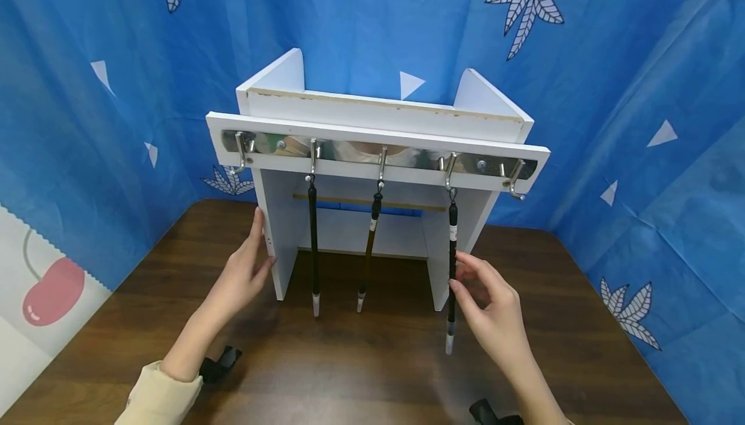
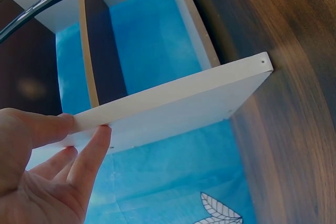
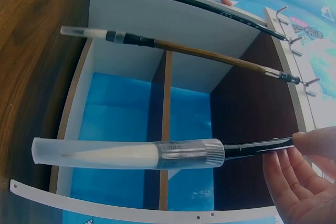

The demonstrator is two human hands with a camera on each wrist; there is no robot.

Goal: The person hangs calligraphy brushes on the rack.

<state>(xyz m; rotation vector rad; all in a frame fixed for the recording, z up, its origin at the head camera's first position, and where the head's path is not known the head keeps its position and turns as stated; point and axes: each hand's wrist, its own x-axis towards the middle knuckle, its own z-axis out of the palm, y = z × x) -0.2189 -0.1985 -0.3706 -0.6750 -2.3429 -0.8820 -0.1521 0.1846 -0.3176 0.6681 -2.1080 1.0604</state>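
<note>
A white rack [image 1: 384, 114] stands on the table, with a metal hook strip along its front board. Three dark-handled calligraphy brushes hang tips down from its middle hooks. My right hand [image 1: 491, 308] pinches the handle of the right brush [image 1: 452, 250] between thumb and fingers; a clear cap [image 3: 126, 153] covers its white bristles. The middle brush [image 1: 372, 231] has a brownish handle, and the left brush [image 1: 314, 237] is darker. At the rack's left side panel [image 2: 173, 90], my left hand [image 1: 241, 276] holds the front edge, thumb on one side, fingers on the outer face.
The outermost left hook [image 1: 240, 153] and right hook [image 1: 515, 179] carry nothing. Blue patterned cloth [image 1: 378, 17] hangs behind and beside the brown wooden table [image 1: 349, 373]. Black straps [image 1: 221, 363] show near both wrists.
</note>
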